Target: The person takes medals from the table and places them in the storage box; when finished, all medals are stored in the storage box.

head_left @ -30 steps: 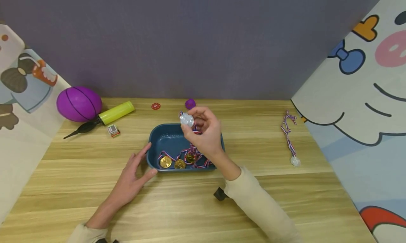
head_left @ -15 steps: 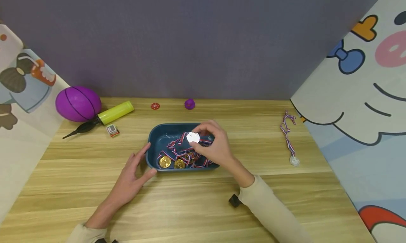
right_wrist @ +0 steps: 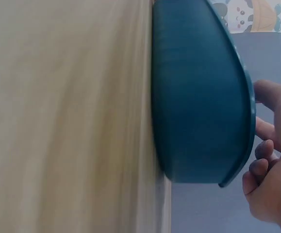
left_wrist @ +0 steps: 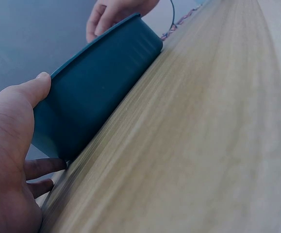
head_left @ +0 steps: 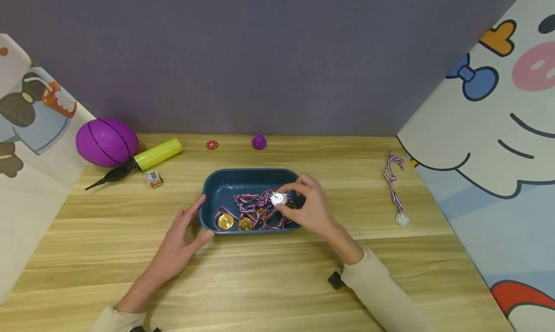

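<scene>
A dark blue plastic tub [head_left: 225, 187] stands on the table, with several gold medals and tangled striped ribbons [head_left: 247, 204] in its near and right part. Over the tub's right half, my right hand [head_left: 310, 206] pinches a silver medal [head_left: 278, 198] between thumb and fingertips; its ribbon merges with the pile below. In the right wrist view the tub wall hides the medal. My left hand [head_left: 178, 250] lies at the tub's left end, fingers extended along the outside. The left wrist view shows its thumb [left_wrist: 42, 82] against the rim.
Another silver medal [head_left: 402, 219] lies on the table at the right, its ribbon stretched away. Back left are a purple ball [head_left: 107, 142], a yellow hand pump [head_left: 158, 152] and a small box [head_left: 153, 178]. A red chip [head_left: 212, 145] and a small purple object [head_left: 259, 142] lie near the back wall.
My right hand has lowered the silver medal from above the tub's far edge toward the right part of the ribbon pile. Its ribbon has settled in the tub. The left hand stays put.
</scene>
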`<action>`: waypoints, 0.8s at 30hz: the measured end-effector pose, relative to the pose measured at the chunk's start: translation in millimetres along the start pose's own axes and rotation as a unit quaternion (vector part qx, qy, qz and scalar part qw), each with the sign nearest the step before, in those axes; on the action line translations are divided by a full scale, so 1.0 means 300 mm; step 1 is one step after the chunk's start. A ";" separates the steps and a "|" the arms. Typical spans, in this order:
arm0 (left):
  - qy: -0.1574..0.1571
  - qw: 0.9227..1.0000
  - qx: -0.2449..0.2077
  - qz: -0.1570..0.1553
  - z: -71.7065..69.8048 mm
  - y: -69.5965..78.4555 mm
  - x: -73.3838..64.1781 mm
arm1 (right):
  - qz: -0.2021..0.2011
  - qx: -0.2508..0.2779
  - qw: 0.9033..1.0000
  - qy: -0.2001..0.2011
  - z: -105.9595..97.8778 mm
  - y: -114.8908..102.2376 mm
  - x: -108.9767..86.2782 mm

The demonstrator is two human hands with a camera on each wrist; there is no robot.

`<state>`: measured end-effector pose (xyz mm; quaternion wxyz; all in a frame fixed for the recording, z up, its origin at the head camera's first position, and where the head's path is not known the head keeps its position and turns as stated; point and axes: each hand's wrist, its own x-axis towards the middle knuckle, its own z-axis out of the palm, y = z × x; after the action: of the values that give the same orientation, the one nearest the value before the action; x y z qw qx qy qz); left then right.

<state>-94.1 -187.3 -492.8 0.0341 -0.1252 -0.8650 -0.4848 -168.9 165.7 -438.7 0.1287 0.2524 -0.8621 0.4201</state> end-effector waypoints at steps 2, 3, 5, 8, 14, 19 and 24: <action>-0.001 1.000 0.000 -0.002 0.000 0.001 -0.001 | 0.002 -0.015 1.000 -0.008 -0.005 0.008 -0.007; -0.001 1.000 -0.001 -0.003 0.000 0.002 -0.001 | 0.001 -0.022 1.000 -0.013 -0.006 0.012 -0.010; -0.001 1.000 -0.001 -0.005 0.000 0.002 -0.002 | 0.002 -0.031 0.999 -0.022 -0.008 0.017 -0.015; -0.001 1.000 -0.001 -0.006 0.000 0.000 -0.003 | 0.001 -0.039 0.999 -0.033 -0.009 0.019 -0.018; -0.002 1.000 -0.001 -0.003 0.001 -0.004 -0.003 | 0.004 -0.054 0.997 -0.049 -0.009 0.018 -0.020; -0.002 1.000 0.001 -0.004 0.002 -0.006 -0.002 | 0.009 -0.060 0.997 -0.052 -0.012 0.028 -0.026; -0.002 1.000 0.003 -0.008 0.002 -0.004 -0.004 | 0.011 -0.061 0.997 -0.041 -0.018 0.039 -0.032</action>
<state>-93.3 -187.6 -494.3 0.0288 -0.1188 -0.8677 -0.4819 -167.2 179.3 -447.2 0.1040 0.2519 -0.8932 0.3577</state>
